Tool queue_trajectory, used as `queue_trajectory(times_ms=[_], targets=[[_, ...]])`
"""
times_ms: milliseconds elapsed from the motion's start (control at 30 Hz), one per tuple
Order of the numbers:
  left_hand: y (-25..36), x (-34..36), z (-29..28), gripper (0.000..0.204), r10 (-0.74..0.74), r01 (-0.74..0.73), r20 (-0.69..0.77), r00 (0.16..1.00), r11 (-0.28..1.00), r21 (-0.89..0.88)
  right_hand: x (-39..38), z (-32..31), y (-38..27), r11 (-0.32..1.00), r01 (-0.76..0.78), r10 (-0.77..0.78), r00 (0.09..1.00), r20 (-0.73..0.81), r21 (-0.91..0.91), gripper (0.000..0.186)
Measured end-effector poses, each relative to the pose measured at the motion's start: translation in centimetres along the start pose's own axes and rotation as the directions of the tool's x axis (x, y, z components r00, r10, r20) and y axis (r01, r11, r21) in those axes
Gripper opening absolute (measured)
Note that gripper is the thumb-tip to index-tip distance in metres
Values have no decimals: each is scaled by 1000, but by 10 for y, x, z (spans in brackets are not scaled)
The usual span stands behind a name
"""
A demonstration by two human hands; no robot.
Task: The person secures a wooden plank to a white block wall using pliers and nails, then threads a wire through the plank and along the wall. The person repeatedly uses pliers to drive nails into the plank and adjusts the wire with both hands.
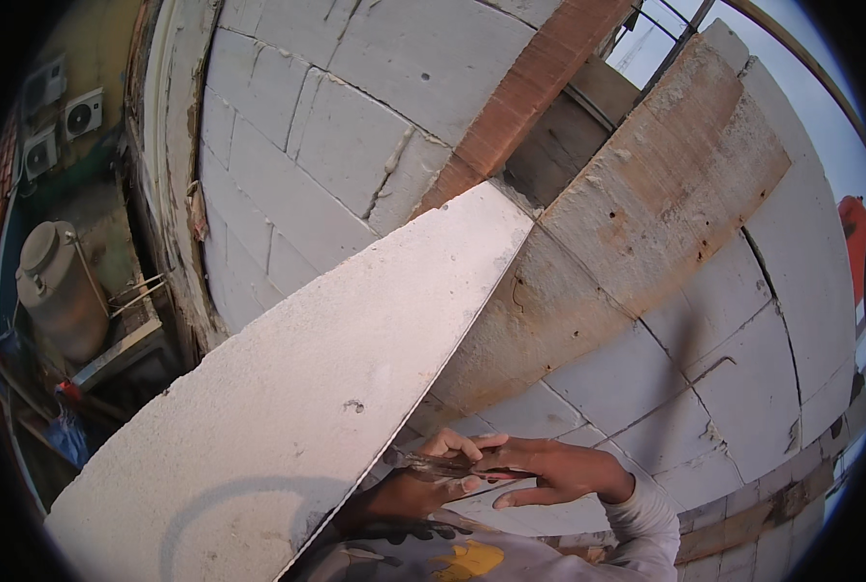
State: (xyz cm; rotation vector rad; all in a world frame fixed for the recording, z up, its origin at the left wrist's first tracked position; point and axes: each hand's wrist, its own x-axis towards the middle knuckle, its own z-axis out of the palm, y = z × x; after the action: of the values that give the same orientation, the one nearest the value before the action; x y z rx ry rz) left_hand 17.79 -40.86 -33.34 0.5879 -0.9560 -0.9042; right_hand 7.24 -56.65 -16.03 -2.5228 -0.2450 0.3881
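Observation:
My left hand [431, 477] is at the lower middle, its fingers wrapped round a dark metal hand tool [433, 465] with a red handle. The exact kind of tool cannot be made out, as my fingers cover much of it. From the right, my right hand [564, 468] reaches across with fingers stretched out flat and thumb apart. Its fingertips meet the left hand, over the red handle. Both hands are just right of the pale top [307, 369] of a block wall, close to its edge. A curved shadow falls on this surface.
Grey block walling [355, 126] rises at the upper left, beside a red-brown wooden board [530, 102]. A rust-stained concrete band [666, 175] lies right, with a bent metal rod [712, 370] below it. Down at left are a water tank [60, 291] and air-conditioner units [83, 114].

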Motion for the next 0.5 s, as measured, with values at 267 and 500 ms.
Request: queue_trajectory(times_ms=[267, 500], targets=[[-9, -20, 11, 35, -327, 325, -3, 945, 941, 97, 116, -162, -35, 668, -148, -444, 707, -550, -729, 22], [-3, -41, 8, 43, -368, 396, -153, 917, 883, 252, 175, -186, -10, 520, -427, -75, 840, -537, -740, 25]])
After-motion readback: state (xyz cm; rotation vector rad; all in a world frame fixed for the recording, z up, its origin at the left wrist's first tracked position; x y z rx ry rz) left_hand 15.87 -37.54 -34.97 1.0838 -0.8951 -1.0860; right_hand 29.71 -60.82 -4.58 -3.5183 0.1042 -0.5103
